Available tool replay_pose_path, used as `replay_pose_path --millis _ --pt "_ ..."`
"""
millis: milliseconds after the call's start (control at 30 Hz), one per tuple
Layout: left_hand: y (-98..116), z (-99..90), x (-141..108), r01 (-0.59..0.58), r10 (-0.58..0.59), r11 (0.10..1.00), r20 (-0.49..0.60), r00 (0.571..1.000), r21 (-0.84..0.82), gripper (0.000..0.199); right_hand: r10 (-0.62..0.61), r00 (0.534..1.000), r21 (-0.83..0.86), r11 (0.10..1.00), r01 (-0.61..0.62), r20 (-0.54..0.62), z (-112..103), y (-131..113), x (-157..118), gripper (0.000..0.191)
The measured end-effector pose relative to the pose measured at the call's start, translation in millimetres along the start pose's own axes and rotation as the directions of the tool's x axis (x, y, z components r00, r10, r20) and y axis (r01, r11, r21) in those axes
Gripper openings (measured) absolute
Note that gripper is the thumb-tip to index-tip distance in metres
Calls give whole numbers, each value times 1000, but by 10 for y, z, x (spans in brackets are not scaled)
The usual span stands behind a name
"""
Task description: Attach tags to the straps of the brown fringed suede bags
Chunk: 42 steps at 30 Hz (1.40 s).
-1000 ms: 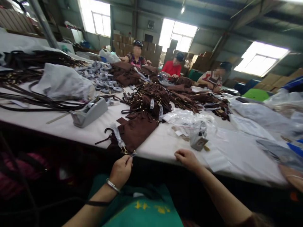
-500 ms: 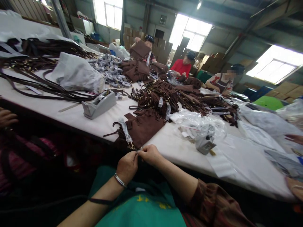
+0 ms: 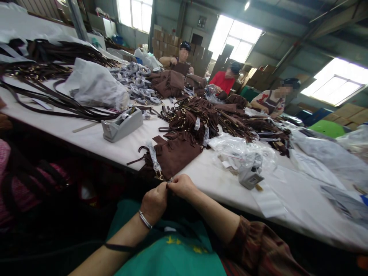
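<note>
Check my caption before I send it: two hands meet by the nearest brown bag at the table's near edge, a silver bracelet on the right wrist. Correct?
Not quite: the head view shows the silver bracelet on the wrist of the left hand, not the right hand. The two hands do meet by the nearest brown bag at the near edge of the table.

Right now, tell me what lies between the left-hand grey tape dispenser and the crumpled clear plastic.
The head view shows a brown bag between the grey tape dispenser and the clear plastic, a brown pile behind it.
</note>
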State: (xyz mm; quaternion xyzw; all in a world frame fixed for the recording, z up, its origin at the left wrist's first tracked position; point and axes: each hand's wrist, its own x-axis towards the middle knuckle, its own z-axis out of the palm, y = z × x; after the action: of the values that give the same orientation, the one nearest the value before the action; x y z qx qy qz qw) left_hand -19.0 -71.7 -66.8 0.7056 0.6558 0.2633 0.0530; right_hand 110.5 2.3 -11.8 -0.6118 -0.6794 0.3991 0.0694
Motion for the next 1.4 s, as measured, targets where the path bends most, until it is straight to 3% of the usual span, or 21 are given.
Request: replay_pose_path --millis 100,167,200,267,333,400,500,567,767,867,967,1033,1067,1200,1300,1400 --pt "25 -73 46 99 -89 974 56 994 -202 27 -29 1000 23 999 29 -1 23 54 -29 21" --pt "52 -116 98 253 -206 882 158 966 -397 22 -58 998 51 997 58 0 45 112 -59 18" --pt "69 -131 128 364 -275 792 247 929 -490 20 -65 998 71 995 64 2 57 144 -75 18" --pt "109 -155 187 583 -375 535 446 813 -612 14 -59 998 125 990 58 3 86 210 -104 19" --pt "157 -184 235 704 -413 288 579 703 -649 10 -43 999 196 980 44 -6 119 270 -125 18" --pt "201 -226 264 744 -421 154 638 644 -650 10 -28 999 278 960 35 -29 150 316 -134 16" --pt "236 -293 277 792 -404 71 709 578 -606 13 3 1000 402 916 8 -27 183 349 -137 12" --pt "233 -312 275 821 -371 -14 765 526 -571 14 31 999 497 867 -37 20 191 347 -143 11" --pt "190 -265 278 808 -254 -403 901 352 -429 12 51 969 728 652 -214 240 219 354 -177 12" --pt "189 -280 287 800 -238 -472 928 288 -370 12 56 958 758 599 -258 281 262 398 -162 16" --pt "222 -307 265 816 -249 -465 935 253 -344 13 89 970 741 630 -230 226 317 411 -120 13" --pt "269 -298 219 836 -277 -396 917 286 -380 15 120 972 708 668 -229 201 358 387 -96 11" --pt "299 -281 188 842 -312 -328 890 332 -429 17 134 971 697 678 -236 199 380 371 -89 12" --pt "384 -184 51 748 -464 127 628 625 -651 23 127 975 636 741 -215 182 432 363 -122 15" --pt "357 -154 -20 610 -436 452 435 788 -651 25 -20 992 470 882 -43 128 344 430 -213 11" --pt "295 -162 -61 446 -353 692 273 895 -567 27 -191 981 157 969 192 -25 95 435 -318 12"
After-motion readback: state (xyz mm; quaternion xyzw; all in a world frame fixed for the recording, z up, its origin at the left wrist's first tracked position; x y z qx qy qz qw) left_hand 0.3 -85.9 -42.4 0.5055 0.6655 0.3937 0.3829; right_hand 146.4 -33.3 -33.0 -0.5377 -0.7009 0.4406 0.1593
